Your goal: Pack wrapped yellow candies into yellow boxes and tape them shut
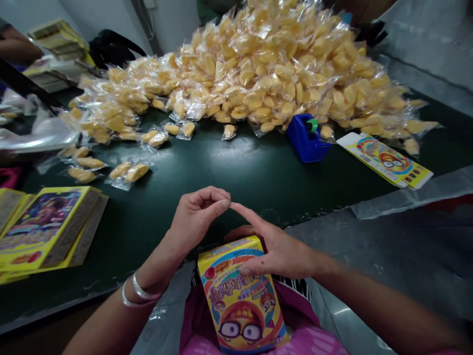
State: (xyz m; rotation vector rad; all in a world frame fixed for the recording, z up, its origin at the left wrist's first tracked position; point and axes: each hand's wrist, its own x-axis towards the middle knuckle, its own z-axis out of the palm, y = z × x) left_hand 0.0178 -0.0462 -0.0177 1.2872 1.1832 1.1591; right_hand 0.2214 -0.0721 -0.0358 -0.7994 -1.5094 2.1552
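Glossy cardboard box, crinkly, shiny plastic wrappers

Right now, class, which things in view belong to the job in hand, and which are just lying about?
Job in hand: left hand, pinching; right hand, at the cartoon box; probably tape dispenser, wrapped yellow pieces, flat carton, stacked boxes.
Apparently lying about: black object, far side; magenta object, left edge.

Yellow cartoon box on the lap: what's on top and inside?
The right hand lies partly over the yellow cartoon box, thumb across its front. Any contents are hidden by cardboard.
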